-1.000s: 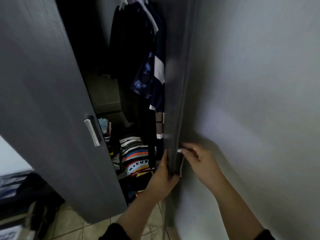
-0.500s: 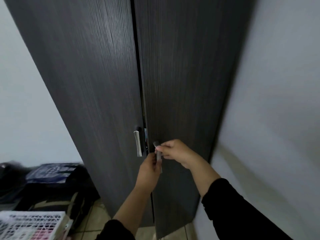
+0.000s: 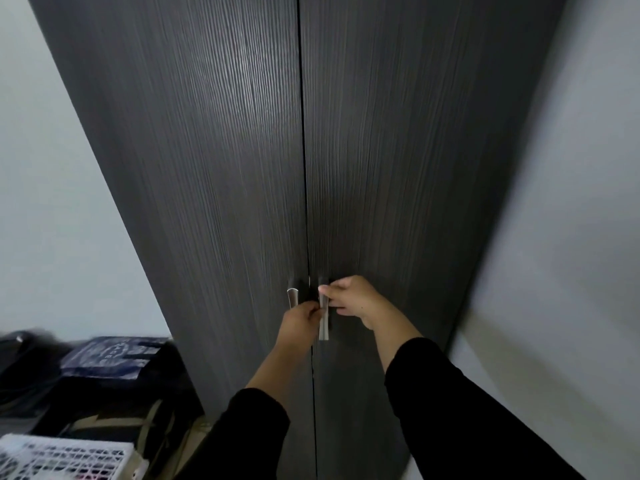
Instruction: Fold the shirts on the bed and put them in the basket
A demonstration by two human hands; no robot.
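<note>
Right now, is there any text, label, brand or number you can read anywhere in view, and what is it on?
Nothing reads clearly.
Blue bag: pale lettering on top, too blurred to read.
Wardrobe doors, handles: no text.
White basket: no label visible.
Walls: bare, no signs.

Basket (image 3: 65, 457) left of wardrobe (image 3: 381, 150)
</note>
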